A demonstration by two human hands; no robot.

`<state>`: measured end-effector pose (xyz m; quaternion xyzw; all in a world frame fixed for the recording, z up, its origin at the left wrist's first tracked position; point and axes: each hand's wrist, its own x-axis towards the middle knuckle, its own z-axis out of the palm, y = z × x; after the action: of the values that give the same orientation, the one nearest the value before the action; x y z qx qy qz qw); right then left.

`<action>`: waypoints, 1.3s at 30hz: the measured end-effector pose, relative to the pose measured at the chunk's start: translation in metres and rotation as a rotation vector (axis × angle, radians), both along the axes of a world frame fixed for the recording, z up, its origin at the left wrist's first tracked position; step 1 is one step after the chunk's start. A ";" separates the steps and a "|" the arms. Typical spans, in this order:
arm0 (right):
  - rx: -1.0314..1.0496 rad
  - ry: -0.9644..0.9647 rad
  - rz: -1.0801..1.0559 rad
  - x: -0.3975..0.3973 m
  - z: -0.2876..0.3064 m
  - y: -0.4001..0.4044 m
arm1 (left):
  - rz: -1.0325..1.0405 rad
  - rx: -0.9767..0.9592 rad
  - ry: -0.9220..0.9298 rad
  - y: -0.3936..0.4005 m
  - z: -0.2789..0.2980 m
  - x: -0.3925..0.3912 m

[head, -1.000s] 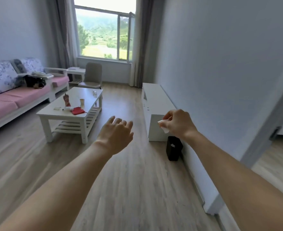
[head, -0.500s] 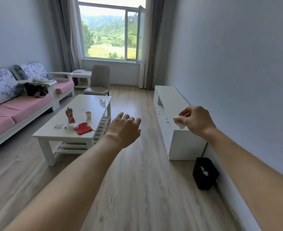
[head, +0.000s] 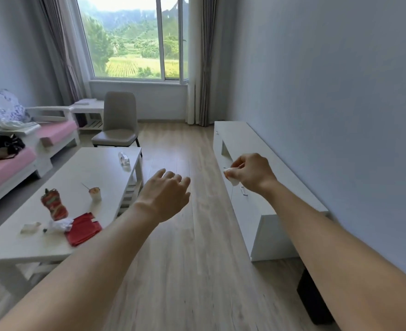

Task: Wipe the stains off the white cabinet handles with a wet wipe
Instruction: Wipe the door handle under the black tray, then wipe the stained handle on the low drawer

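A low white cabinet (head: 264, 206) runs along the right wall. One small white handle (head: 243, 191) shows on its front, just below my right hand (head: 252, 173). That hand is held above the cabinet's front edge and pinches a folded white wet wipe (head: 232, 177) between thumb and fingers. My left hand (head: 166, 197) hovers over the wooden floor between the cabinet and the coffee table, fingers loosely spread and holding nothing.
A white coffee table (head: 30, 244) on the left carries a red cloth (head: 82, 228), a patterned bottle (head: 54, 204) and a small cup (head: 95, 193). A black bin (head: 314, 299) stands by the cabinet's near end. Beyond are a pink sofa (head: 6, 163), a grey chair (head: 118, 123) and a window.
I have walked forward into the room, so the cabinet and coffee table are much closer. My right hand with the wipe now hangs over the cabinet's front edge.
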<state>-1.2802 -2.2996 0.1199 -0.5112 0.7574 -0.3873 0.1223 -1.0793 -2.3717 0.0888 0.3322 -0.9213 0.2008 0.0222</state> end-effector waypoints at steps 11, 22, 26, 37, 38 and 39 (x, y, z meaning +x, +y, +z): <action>0.029 0.017 -0.087 -0.077 -0.046 -0.278 | -0.119 -0.028 -0.043 -0.289 -0.038 -0.107; 0.103 -0.155 -0.504 -0.214 -0.092 -0.420 | -0.527 0.041 -0.161 -0.493 -0.073 -0.285; 0.110 -0.170 -0.659 -0.284 -0.128 -0.451 | -0.668 0.061 -0.180 -0.536 -0.112 -0.366; 0.291 -0.401 -0.832 -0.409 -0.257 -0.529 | -0.875 0.245 -0.382 -0.640 -0.246 -0.529; 0.308 -0.413 -0.862 -0.417 -0.267 -0.531 | -0.902 0.262 -0.389 -0.646 -0.258 -0.543; 0.324 -0.428 -0.893 -0.425 -0.277 -0.534 | -0.926 0.281 -0.394 -0.651 -0.269 -0.556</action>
<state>-1.7050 -2.8332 -0.1569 -0.0223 0.9099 -0.3754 0.1749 -1.6354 -3.0225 -0.1802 -0.1544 -0.9765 0.1030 -0.1098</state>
